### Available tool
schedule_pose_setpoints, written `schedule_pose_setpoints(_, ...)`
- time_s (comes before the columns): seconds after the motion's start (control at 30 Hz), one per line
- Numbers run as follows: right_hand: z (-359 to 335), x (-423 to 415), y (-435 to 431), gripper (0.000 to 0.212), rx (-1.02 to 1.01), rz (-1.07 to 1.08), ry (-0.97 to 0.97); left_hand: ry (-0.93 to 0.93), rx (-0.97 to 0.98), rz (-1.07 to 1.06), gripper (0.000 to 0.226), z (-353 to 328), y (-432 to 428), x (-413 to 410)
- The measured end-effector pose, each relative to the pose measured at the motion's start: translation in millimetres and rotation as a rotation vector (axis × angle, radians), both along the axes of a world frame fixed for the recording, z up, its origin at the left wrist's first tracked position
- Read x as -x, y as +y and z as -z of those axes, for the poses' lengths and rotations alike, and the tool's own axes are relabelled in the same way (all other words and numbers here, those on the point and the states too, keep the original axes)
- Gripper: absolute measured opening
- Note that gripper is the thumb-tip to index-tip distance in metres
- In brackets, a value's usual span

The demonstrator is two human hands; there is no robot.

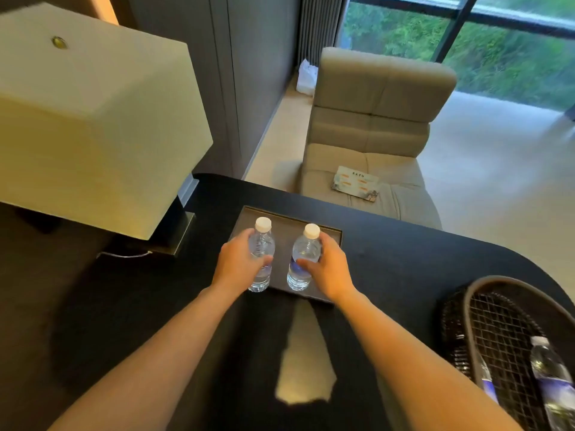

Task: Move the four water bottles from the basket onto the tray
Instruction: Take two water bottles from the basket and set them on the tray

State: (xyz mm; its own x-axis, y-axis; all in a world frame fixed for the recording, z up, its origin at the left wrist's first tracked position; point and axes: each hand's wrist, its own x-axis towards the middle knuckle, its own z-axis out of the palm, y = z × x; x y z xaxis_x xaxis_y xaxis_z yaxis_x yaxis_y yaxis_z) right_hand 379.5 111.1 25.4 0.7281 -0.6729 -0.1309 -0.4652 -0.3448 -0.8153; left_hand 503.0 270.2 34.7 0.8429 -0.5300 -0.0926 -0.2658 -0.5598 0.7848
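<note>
Two clear plastic bottles on the dark rectangular tray (326, 234).
My left hand (239, 262) wraps the left bottle (262, 244), my right hand (329, 269) the right bottle (306, 250); two more lie in the wire basket (466, 321).

Lamp (93, 119) on black table (389, 259); beige chair (373, 126) holding a leaflet (356, 182); window (466, 42) behind.

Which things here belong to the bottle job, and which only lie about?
Belong to the job:
clear plastic water bottles with white caps, held in left hand and right hand
dark rectangular tray
black wire basket holding two more bottles

Only lying about:
cream square lamp
beige padded chair
printed card
</note>
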Motion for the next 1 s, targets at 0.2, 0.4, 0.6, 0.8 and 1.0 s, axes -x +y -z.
schedule_pose_setpoints(0.2,23,-90,-4,0.065,-0.021,-0.015,0.014,0.059,0.008,0.001,0.061,26,-23,-85)
schedule_pose_setpoints(0.4,35,-146,-14,0.066,0.041,-0.001,0.02,0.029,0.052,0.019,0.062,42,-47,-132)
schedule_pose_setpoints(0.6,35,-188,-31,0.064,0.074,0.039,0.002,-0.021,0.066,0.056,0.063,52,-70,-170)
schedule_pose_setpoints(0.8,39,-203,-40,0.065,0.077,0.063,-0.029,-0.03,0.112,0.057,0.062,57,-82,-185)
schedule_pose_setpoints(1.0,44,-205,-43,0.066,0.069,0.062,-0.039,-0.025,0.13,0.046,0.067,62,-90,-190)
